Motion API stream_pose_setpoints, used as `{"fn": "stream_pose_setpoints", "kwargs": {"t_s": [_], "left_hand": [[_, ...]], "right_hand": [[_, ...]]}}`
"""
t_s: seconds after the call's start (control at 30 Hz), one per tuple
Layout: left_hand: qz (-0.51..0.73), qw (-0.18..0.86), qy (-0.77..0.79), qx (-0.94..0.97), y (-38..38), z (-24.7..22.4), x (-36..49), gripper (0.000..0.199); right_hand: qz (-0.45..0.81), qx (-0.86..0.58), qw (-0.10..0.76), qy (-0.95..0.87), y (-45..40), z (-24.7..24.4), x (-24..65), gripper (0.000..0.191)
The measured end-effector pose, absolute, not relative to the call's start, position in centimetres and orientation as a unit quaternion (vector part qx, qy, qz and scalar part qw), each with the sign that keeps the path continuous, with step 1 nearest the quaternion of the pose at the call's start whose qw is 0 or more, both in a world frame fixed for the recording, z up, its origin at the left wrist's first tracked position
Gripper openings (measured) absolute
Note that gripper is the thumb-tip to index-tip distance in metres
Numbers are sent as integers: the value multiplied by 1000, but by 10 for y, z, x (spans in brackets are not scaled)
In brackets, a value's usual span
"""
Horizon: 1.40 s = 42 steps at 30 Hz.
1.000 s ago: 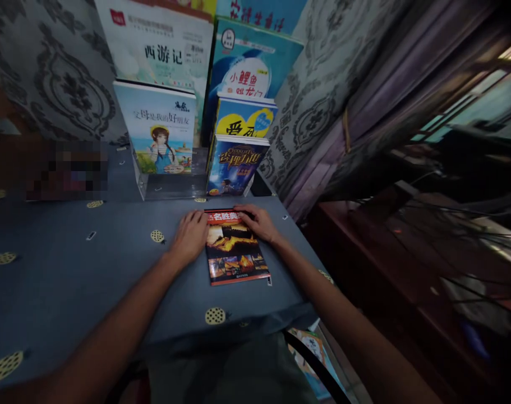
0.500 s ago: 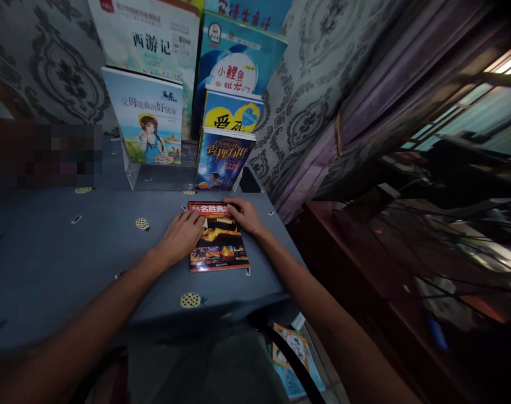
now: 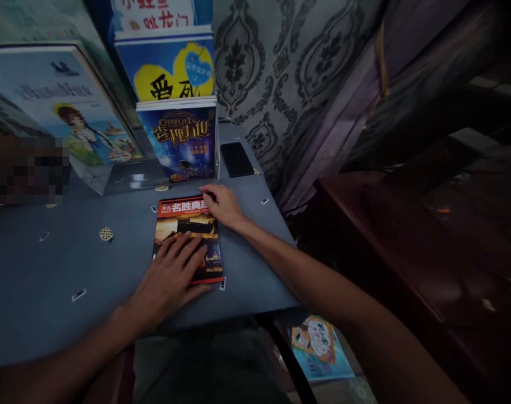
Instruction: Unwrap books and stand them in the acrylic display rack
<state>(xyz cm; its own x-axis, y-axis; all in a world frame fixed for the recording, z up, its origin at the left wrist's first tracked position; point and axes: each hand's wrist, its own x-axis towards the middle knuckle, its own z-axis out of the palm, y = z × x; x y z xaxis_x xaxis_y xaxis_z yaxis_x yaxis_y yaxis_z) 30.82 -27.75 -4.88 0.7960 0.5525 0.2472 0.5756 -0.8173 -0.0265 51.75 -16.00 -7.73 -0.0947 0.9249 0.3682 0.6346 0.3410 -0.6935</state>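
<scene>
A closed paperback book point(image 3: 190, 225) with a red title band and photos of landmarks lies flat on the cloth-covered table. My left hand point(image 3: 171, 269) rests on the lower part of its cover, fingers spread, hiding much of the pictures there. At the book's top right corner is my right hand point(image 3: 224, 206), its fingers curled around the corner with the thumb by the title. Beyond the book, a dark blue book point(image 3: 183, 143) stands upright in front of a blue and yellow book point(image 3: 171, 70).
A black phone point(image 3: 237, 159) lies near the wall. On the left a pale blue book point(image 3: 82, 106) leans in a clear stand point(image 3: 93, 177). The table point(image 3: 70, 264) ends at the right, beside a dark red cabinet point(image 3: 390, 264). Another book point(image 3: 321, 348) lies low, below the table.
My left hand has slid down from the book's upper left side onto its lower cover. My right hand stays at the top right corner. The view has shifted right and closer.
</scene>
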Motion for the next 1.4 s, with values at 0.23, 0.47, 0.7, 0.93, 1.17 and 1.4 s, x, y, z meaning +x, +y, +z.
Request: {"fn": "stream_pose_setpoints", "kwargs": {"t_s": [0.23, 0.47, 0.7, 0.93, 1.17, 1.4], "left_hand": [[-121, 146, -263, -946, -287, -53, 302, 43], [-142, 152, -225, -952, -290, -44, 292, 31], [-162, 78, -211, -961, -292, -50, 264, 50], [-101, 40, -243, -964, -300, -30, 221, 46], [-114, 81, -395, -908, -323, -44, 267, 52], [-70, 137, -425, -892, -326, -50, 293, 39]], "right_hand": [[155, -542, 372, -738, -164, -74, 519, 30], [157, -551, 381, -725, -165, -74, 525, 28], [193, -561, 411, -692, -169, -73, 528, 28], [202, -562, 386, -703, -176, -70, 526, 29], [169, -545, 386, -725, -181, -69, 525, 27], [166, -542, 379, -731, -181, -70, 525, 27]]}}
